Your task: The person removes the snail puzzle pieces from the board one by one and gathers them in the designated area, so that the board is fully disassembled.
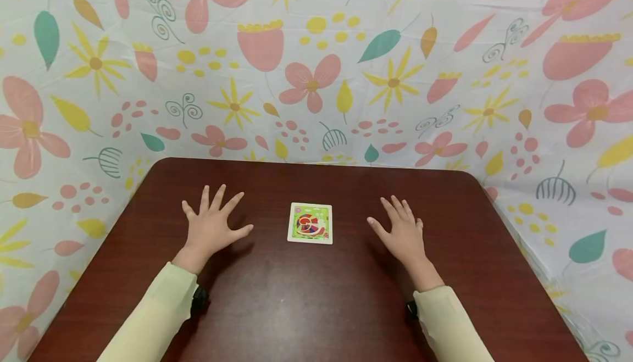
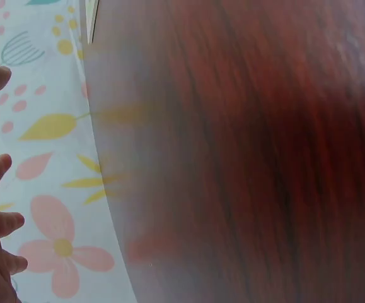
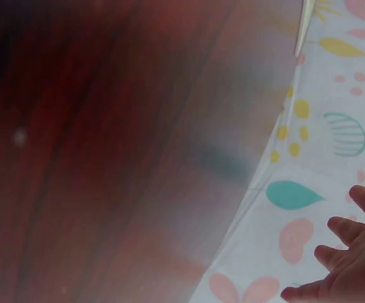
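Observation:
A small square picture board [image 1: 310, 223] with a pale border lies flat on the dark wood table [image 1: 296, 296], between the two hands. Its green picture carries a red, blue and white figure that looks like a snail. To its left, my left hand [image 1: 211, 229] is held over the table with fingers spread wide, holding nothing. On the other side, my right hand [image 1: 403, 237] has its fingers extended and the thumb pointing toward the board, also holding nothing. In both wrist views only a thin pale edge of the board shows near the top; fingers [image 2: 9, 224] and fingers [image 3: 340, 255] appear at the sides.
A white cloth [image 1: 311, 115] printed with flowers and leaves hangs behind the table and along its sides. Dark bands [image 1: 199, 299] sit at the cuffs of the pale sleeves [image 1: 150, 312]. The glossy tabletop reflects light.

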A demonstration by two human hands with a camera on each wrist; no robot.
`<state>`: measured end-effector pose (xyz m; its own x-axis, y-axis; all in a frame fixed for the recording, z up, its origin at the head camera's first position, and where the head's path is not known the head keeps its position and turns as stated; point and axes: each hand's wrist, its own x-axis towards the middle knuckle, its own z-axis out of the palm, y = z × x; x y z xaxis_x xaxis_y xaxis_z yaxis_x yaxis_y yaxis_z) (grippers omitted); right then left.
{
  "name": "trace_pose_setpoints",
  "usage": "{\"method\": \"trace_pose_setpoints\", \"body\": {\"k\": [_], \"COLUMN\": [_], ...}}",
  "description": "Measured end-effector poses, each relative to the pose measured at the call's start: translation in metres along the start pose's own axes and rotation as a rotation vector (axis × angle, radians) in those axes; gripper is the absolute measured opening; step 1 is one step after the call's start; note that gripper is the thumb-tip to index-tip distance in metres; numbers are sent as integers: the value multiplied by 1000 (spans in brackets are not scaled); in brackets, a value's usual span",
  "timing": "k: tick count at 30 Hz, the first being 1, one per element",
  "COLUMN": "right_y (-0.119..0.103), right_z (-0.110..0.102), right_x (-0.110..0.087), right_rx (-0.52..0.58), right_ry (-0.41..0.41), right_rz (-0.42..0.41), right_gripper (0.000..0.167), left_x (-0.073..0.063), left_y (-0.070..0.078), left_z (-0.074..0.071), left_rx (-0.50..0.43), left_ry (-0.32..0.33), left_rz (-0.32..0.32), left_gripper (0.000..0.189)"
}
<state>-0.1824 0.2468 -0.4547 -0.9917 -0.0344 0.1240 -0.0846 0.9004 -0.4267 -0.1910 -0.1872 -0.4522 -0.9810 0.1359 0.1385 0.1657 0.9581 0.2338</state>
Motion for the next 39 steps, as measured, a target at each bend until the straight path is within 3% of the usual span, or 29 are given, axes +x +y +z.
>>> {"method": "trace_pose_setpoints", "body": {"k": [5,12,24,33,39], "right_y": [-3,-6,-20,-27,-32], "right_z": [4,6,12,23,30], "right_x": [1,2,11,21,26], "right_rx": [39,183,205,247,275], "right_ry": [-3,-43,-84,-133,-149], "right_rz": [-31,-95,-142,-114,-80], "right_gripper": [71,68,67,63,57], "left_x": [2,5,12,21,28], "left_y": [6,15,31,46,55], "left_z": [4,8,18,30,37], "left_rx": [1,-8,-34,-54,-120], "left_ry": [-14,-41,-106,-140,-197], "left_rz": [27,87,138,197,262], "left_gripper": [86,84,82,81,77]}}
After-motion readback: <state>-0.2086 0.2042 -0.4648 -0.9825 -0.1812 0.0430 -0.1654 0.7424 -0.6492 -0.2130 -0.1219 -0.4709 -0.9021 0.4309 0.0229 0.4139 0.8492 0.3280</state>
